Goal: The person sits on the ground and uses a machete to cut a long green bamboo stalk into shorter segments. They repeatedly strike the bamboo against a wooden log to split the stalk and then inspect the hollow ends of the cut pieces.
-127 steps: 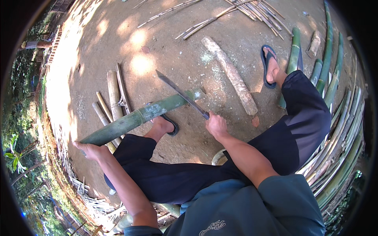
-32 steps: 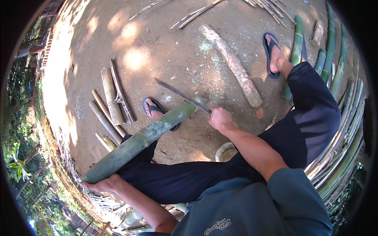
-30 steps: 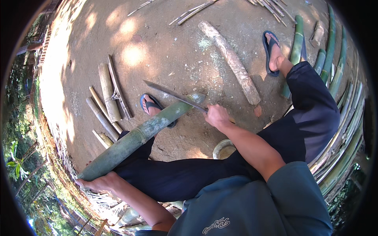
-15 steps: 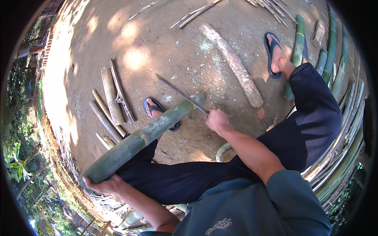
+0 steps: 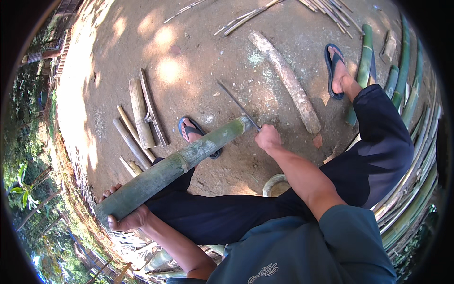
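A thick green bamboo pole (image 5: 163, 176) lies slanted across my left thigh, its far end pointing forward and right. My left hand (image 5: 128, 218) is wrapped round its near end, with the thumb on the near side and fingertips showing past the far side. In my right hand (image 5: 268, 138) is a long knife (image 5: 235, 101) with a thin dark blade, its handle hidden in my closed fist. The blade crosses at the pole's far end, pointing forward and left; whether it touches the bamboo I cannot tell.
A pale log (image 5: 289, 85) lies ahead on the dirt. Short dry bamboo pieces (image 5: 142, 113) are at the left, with green poles (image 5: 364, 61) and a stack of split bamboo (image 5: 411, 189) at the right. A bamboo ring-like piece (image 5: 275, 185) sits between my legs.
My left hand has shifted its grip, and its fingers now show over the pole's far side. The knife has turned more steeply forward and sits nearer the pole's far end. The view has shifted slightly.
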`<state>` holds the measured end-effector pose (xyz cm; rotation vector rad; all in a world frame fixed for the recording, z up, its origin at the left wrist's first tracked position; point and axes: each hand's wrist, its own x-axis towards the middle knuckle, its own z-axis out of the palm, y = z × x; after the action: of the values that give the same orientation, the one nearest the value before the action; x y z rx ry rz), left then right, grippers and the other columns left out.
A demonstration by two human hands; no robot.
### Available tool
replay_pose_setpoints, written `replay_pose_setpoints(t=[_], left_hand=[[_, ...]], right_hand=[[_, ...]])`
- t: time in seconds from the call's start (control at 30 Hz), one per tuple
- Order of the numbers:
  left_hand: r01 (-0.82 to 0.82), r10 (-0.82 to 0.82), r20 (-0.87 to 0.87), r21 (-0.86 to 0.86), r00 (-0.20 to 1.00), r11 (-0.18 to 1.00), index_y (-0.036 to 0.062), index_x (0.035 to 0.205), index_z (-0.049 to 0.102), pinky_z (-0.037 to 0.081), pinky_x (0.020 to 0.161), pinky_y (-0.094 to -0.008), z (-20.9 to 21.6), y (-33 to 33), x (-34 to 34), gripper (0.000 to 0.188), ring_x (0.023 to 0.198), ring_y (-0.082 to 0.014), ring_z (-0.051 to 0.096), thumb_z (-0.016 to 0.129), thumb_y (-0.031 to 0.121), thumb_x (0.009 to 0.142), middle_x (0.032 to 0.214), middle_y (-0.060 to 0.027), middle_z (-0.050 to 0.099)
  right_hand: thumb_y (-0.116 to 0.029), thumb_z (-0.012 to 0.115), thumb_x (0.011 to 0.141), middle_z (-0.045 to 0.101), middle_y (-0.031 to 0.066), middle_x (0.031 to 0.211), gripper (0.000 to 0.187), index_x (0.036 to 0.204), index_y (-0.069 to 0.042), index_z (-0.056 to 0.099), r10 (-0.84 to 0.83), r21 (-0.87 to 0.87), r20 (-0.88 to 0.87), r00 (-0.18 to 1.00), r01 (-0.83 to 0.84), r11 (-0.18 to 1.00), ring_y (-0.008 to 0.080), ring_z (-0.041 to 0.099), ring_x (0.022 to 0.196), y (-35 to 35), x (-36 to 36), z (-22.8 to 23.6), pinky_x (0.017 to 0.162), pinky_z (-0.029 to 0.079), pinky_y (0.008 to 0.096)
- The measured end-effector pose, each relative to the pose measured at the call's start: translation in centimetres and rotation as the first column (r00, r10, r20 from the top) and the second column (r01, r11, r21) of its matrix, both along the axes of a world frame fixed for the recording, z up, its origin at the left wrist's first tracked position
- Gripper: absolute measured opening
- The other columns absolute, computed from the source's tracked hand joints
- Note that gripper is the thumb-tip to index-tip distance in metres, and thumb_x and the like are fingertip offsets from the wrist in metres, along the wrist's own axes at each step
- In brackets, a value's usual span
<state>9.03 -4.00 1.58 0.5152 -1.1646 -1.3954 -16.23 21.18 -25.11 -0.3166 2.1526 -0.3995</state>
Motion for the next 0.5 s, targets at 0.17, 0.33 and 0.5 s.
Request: replay_pose_setpoints(t=[0.17,0.33,0.5], left_hand=[[-0.047,0.045,0.041,0.045,0.998,0.998,0.0019,0.115,0.062,0.050,0.097,-0.0453,-0.5,-0.1,0.2,0.052,0.102,-0.0317,0.062,0.064,0.039,0.079,0.106,-0.0154,0.065],[-0.060,0.060,-0.001,0.062,0.998,0.996,0.0012,0.112,0.062,0.051,0.096,-0.0443,-0.2,-0.3,-0.7,0.050,0.100,-0.0304,0.064,0.063,0.039,0.080,0.103,-0.0135,0.066],[-0.096,0.094,0.035,0.078,0.995,0.992,0.0006,0.111,0.062,0.052,0.093,-0.0436,-0.2,-0.2,-1.3,0.050,0.100,-0.0295,0.064,0.063,0.040,0.080,0.103,-0.0133,0.066]], right_hand=[[-0.024,0.068,0.084,0.073,0.0210,0.104,0.030,0.106,-0.004,0.075,0.115,-0.054,0.045,0.992,-0.113,0.992,0.0385,0.070,0.100,-0.2,0.2,0.0,0.088,0.057,0.0460],[-0.030,0.069,0.085,0.073,0.0204,0.101,0.035,0.114,-0.011,0.072,-0.022,0.007,0.045,0.999,0.022,1.000,0.0390,0.070,0.098,-0.1,0.9,0.0,0.090,0.056,0.0467],[-0.032,0.070,0.083,0.072,0.0234,0.096,0.034,0.107,-0.007,0.072,-0.058,-0.079,-0.014,0.998,0.057,0.995,0.0408,0.070,0.095,0.7,2.3,-1.1,0.089,0.055,0.0490]])
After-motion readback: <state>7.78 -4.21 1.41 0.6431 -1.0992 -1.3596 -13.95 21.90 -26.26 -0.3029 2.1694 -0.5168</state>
